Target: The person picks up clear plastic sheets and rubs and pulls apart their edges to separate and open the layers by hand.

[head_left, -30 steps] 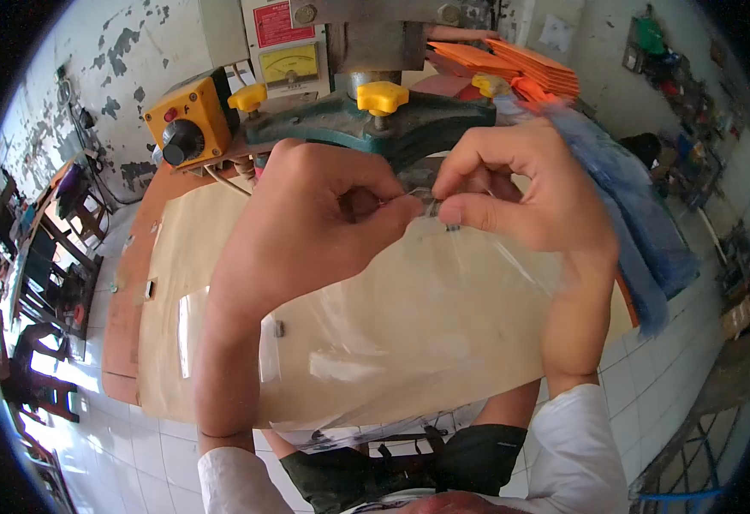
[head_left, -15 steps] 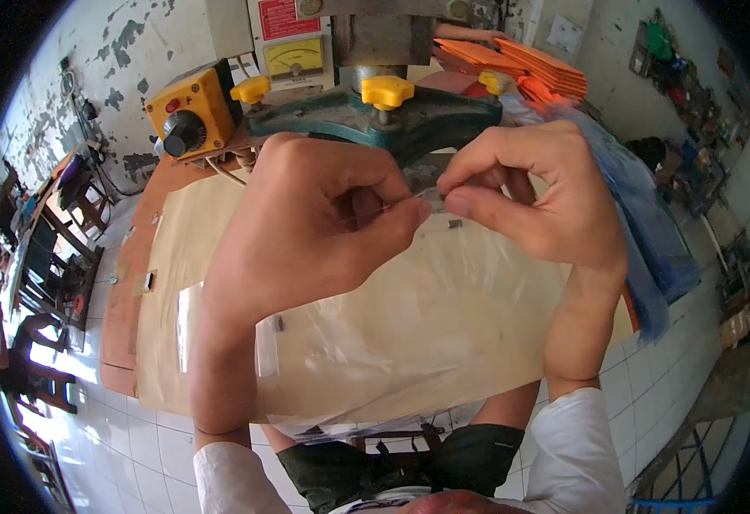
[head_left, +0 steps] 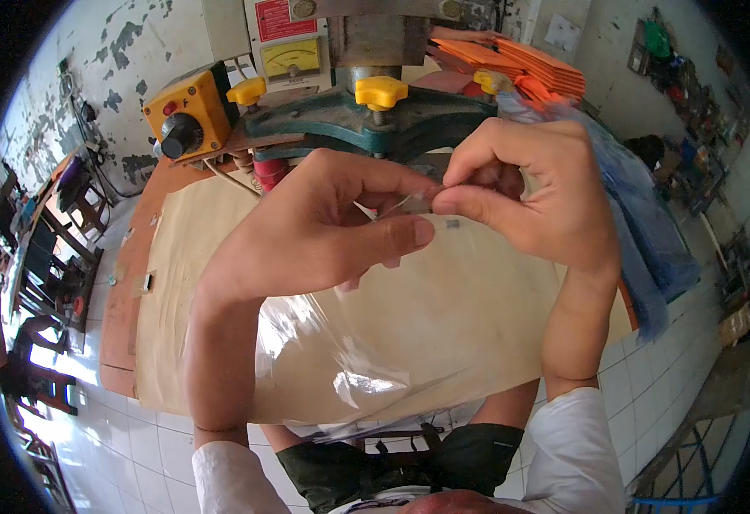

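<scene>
Both hands meet above the middle of a beige sheet (head_left: 443, 317) on the table. My left hand (head_left: 332, 227) has its thumb apart from its index finger, and a thin pale strand (head_left: 402, 206) runs between them. The thumb and index finger of my right hand (head_left: 538, 193) are pinched at the strand's right end, where the held part is too small to make out. Shiny clear film (head_left: 366, 381) lies over the beige sheet below the hands. A small grey piece (head_left: 453, 224) sits just under the right fingertips.
Behind the hands stands a green machine arm (head_left: 306, 120) with yellow knobs (head_left: 381, 92). A yellow control box (head_left: 188, 111) is at left, orange folded items (head_left: 538, 68) at back right beside another person's hand (head_left: 469, 36), and blue film (head_left: 640, 223) along the right edge.
My left thumb and index finger have parted, and the left hand has turned flatter. The strand shows more clearly. My right hand keeps its pinch.
</scene>
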